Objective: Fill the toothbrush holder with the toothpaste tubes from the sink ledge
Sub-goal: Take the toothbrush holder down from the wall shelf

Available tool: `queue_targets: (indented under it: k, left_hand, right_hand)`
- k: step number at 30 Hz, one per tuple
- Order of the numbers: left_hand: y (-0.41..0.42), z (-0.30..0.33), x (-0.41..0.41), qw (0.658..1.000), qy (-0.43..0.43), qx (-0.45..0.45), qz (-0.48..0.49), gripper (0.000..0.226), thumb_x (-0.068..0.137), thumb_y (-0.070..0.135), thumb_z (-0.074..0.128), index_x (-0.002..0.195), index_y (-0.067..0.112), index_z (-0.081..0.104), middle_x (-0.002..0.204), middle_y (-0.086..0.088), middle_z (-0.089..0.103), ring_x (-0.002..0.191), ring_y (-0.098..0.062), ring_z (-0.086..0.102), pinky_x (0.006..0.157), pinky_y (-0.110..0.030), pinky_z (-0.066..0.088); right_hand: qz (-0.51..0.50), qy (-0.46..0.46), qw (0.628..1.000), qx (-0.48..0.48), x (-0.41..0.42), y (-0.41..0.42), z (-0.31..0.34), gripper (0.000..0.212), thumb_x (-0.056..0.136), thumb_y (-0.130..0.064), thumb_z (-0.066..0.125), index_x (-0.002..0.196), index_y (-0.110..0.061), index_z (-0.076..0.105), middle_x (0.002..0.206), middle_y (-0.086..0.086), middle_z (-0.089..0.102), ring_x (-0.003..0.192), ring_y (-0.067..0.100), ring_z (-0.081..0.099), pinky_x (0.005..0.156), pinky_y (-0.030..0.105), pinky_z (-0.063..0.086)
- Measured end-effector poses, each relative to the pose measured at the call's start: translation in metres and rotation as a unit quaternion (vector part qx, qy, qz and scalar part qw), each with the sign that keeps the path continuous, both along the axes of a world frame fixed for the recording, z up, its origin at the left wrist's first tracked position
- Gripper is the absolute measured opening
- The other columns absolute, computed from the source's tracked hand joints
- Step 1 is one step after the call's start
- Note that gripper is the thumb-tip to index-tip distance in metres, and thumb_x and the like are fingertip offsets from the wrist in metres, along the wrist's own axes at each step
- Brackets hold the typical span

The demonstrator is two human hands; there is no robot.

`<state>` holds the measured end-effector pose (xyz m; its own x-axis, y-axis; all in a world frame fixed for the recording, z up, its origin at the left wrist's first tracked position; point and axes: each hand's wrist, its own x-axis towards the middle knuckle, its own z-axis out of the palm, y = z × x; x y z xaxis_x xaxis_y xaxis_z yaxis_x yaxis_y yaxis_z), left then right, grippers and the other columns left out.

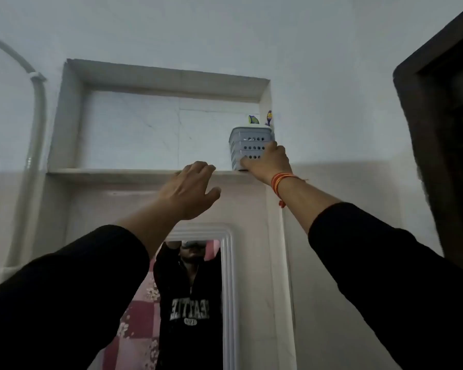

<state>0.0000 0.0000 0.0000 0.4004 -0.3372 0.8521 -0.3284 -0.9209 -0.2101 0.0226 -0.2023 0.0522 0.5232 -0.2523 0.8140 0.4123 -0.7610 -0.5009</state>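
Toothbrush holder (247, 145), grey, perforated, upright at niche shelf (112, 171) corner; gripped low by right hand (269, 162). Left hand (189, 189) just beside, fingers spread, empty, resting on shelf edge. Two coloured tips (253, 120) above holder rim, kind unclear.

- In the mirror (198, 303), the black sweatshirt (190, 297) of the reflected person carries white block letters across the chest; they appear reversed and read "SEATTLE".
- Just under that word sits a small oval badge (190, 321) with characters in it, too small and blurred to read.
- The two small coloured items sticking up out of the holder (247, 145) on the ledge show no readable print.
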Motion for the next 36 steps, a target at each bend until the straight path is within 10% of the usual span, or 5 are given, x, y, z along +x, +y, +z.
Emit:
queue_targets:
  k: [12,17,27,36]
  left_hand:
    - [0.0,-0.002,0.098,1.0,-0.013,0.013,-0.003,0.069,0.103,0.051,0.036,0.162,0.025,0.012,0.171,0.007,0.006,0.158,-0.012,-0.003,0.127,-0.036,0.011]
    - [0.005,0.0,0.096,1.0,-0.002,0.024,-0.009,0.07,0.103,0.053,0.035,0.162,0.025,0.011,0.17,0.009,0.001,0.157,-0.011,-0.007,0.127,-0.036,0.01]
    - [0.023,-0.008,0.059,0.991,0.073,-0.041,-0.104,0.064,0.102,0.046,0.044,0.158,0.021,0.031,0.168,0.004,0.023,0.156,-0.014,0.016,0.125,-0.04,0.022]
    - [0.047,-0.088,-0.002,0.975,0.127,-0.091,-0.158,0.054,0.102,0.041,0.048,0.151,0.02,0.045,0.157,-0.001,0.045,0.143,-0.021,0.044,0.118,-0.038,0.034]
  right_hand:
    - [-0.044,-0.019,0.998,0.044,0.083,0.01,0.036,0.137,0.064,-0.061,0.087,0.161,-0.006,0.008,0.146,0.018,0.044,0.129,0.032,0.053,0.099,0.044,0.051]
    - [-0.014,-0.033,0.992,0.119,0.072,0.012,0.037,0.124,0.055,-0.068,0.086,0.149,-0.009,0.03,0.136,0.012,0.049,0.117,0.028,0.059,0.081,0.037,0.05]
    - [0.064,-0.037,0.99,0.12,-0.012,0.012,0.023,0.11,0.062,-0.057,0.089,0.145,-0.01,0.034,0.138,0.01,0.046,0.112,0.024,0.054,0.088,0.037,0.052]
    - [0.067,0.0,0.988,0.139,-0.075,0.026,-0.08,0.133,0.031,-0.062,0.093,0.142,-0.014,0.036,0.135,0.006,0.052,0.121,0.024,0.06,0.097,0.044,0.06]
